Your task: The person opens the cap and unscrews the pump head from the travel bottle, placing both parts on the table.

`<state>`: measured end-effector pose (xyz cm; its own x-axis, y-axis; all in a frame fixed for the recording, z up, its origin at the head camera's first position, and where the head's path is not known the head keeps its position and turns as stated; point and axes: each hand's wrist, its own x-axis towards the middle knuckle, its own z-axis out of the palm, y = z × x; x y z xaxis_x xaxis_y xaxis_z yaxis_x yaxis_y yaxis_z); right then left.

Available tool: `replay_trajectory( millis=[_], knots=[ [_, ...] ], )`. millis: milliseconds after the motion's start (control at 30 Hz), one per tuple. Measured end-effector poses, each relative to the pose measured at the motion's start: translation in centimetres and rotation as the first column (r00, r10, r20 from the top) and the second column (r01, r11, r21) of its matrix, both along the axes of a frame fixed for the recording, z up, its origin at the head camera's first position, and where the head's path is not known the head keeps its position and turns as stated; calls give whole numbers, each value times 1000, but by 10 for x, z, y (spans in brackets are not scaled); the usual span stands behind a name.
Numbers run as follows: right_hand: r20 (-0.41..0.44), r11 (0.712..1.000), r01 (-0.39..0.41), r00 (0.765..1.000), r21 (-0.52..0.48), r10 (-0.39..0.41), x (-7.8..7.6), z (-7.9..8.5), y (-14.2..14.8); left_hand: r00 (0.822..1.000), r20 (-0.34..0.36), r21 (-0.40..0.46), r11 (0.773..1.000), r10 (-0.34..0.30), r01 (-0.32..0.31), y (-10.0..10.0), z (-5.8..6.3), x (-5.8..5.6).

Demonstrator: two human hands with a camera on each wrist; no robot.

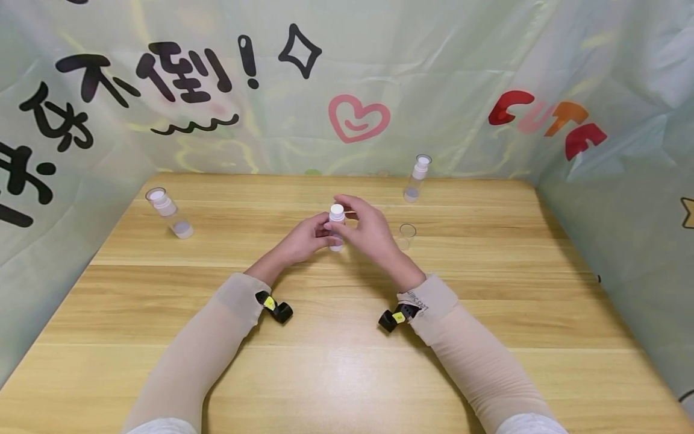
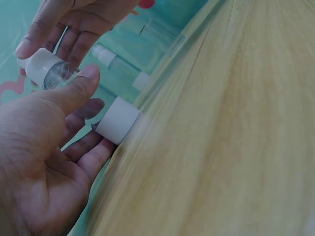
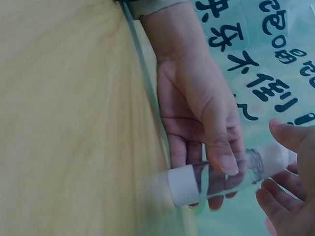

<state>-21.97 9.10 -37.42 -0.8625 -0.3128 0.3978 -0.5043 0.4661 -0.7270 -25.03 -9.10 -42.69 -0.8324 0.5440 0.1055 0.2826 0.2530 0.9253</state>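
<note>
Over the middle of the table, both hands are at one small clear pump bottle (image 3: 216, 178) with a white base and a white top (image 1: 337, 211). My left hand (image 2: 47, 147) grips the clear body, its thumb across the front and fingers behind; the white base (image 2: 118, 120) shows below them. Around the white collar at the top, my right hand (image 1: 365, 229) has its thumb on one side and bent fingers on the other. The bottle stands upright in the head view, its base close to the tabletop.
A clear cap (image 1: 406, 231) stands just right of my right hand. Two similar capped pump bottles stand farther off, one at the left (image 1: 170, 212) and one at the back right (image 1: 416, 179). A printed pale green sheet (image 1: 434, 72) borders the wooden table (image 1: 336, 374).
</note>
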Motion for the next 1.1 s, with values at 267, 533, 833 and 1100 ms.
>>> replay_trajectory(
  millis=[267, 533, 833, 1100],
  knots=[
    [-48, 988, 120, 992, 94, -116, 5, -4, -7, 1000, -12, -33, 999, 11, -11, -1, 0, 0],
    [-42, 981, 147, 989, 126, -142, 6, -6, -10, 1000, -4, -26, 1000, 8, -8, -1, 0, -1],
    [24, 989, 87, 996, 116, -90, 2, -2, -4, 1000, -8, -40, 999, 7, -7, -2, 2, 0],
    [100, 997, 1, 995, 77, -9, -3, 1, 3, 1000, 10, 6, 1000, -14, 14, -1, 1, -1]
  ],
)
